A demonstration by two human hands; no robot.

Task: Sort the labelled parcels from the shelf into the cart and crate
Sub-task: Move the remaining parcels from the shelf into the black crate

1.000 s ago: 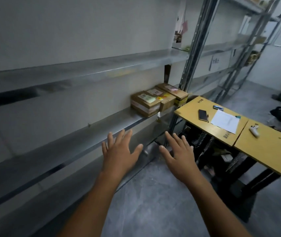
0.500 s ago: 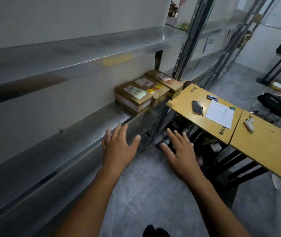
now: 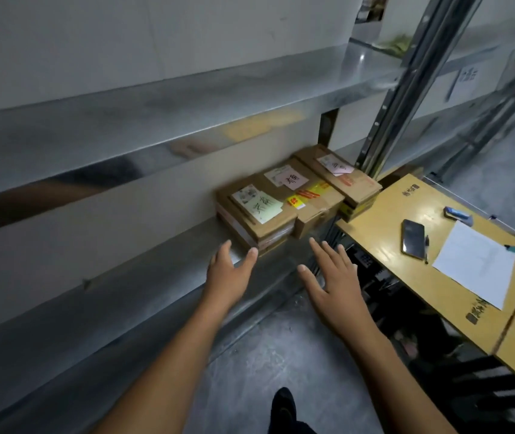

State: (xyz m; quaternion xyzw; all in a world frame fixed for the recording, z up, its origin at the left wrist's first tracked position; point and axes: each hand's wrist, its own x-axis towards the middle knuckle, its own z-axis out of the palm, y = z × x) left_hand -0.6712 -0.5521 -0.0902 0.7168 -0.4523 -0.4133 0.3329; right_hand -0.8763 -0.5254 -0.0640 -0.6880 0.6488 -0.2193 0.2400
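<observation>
Grey metal racking fills the left of your view, against a pale wall. On its middle shelf [image 3: 156,261], at the far right end beside the post [image 3: 390,104], three cardboard parcels sit side by side in a row, touching one another. The near parcel [image 3: 256,211] carries a pale green label with dark handwriting. The middle parcel [image 3: 309,195] has a pink label and yellow tape across its top. The far parcel [image 3: 343,173] has a pink and white label and lies closest to the post.

Your left hand [image 3: 228,270] is over the shelf's front edge, palm down, fingers straight and spread, holding nothing. Its thumb tip is right at the lower front corner of the near parcel; whether it touches the card cannot be told. Your right hand [image 3: 334,283] is also flat and spread, holding nothing, just near of the middle parcel and apart from it.

To the right stands a yellow desk [image 3: 375,233], its far left corner close to the far parcel. On it lie a phone [image 3: 412,238] and, right of that, a white sheet [image 3: 475,264]. Below your arms is grey floor [image 3: 281,355].
</observation>
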